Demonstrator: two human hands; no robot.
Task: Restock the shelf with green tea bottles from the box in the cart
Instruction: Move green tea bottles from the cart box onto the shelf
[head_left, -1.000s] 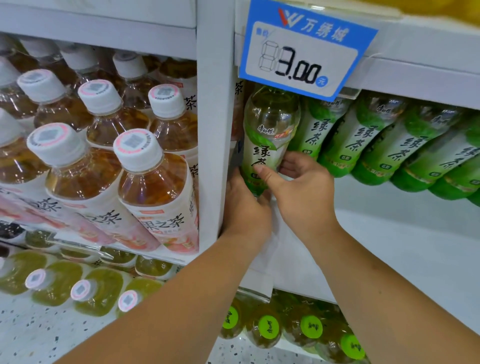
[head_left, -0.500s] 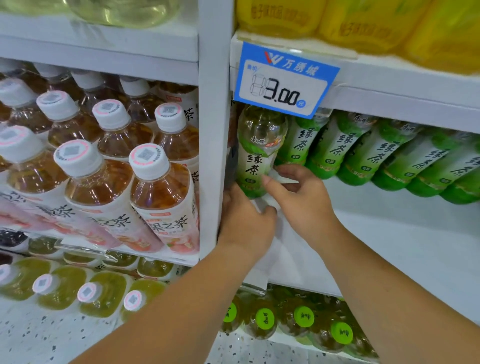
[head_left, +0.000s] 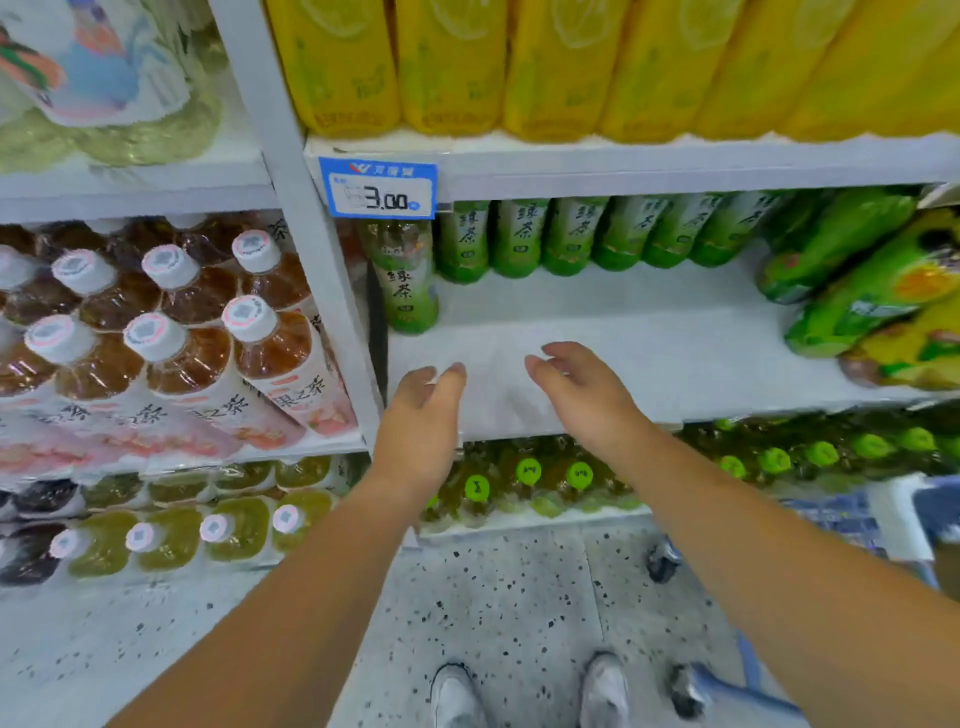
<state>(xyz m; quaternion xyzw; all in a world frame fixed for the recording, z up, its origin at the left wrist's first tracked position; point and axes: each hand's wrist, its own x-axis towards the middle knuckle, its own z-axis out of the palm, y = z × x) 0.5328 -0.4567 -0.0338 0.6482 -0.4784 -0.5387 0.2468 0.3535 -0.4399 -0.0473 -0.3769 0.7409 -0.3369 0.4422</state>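
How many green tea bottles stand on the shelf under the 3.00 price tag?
7 clearly: one front bottle beside the left post, six in the back row to its right. Blurred green packs at far right may hide more.

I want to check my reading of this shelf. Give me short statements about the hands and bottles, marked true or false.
1. The left hand and the right hand hold nothing. True.
2. The front green tea bottle lies on its side. False: it stands upright.
3. The price tag reads 5.00. False: it reads 3.00.
4. Yellow bottles stand on the shelf above it. True.
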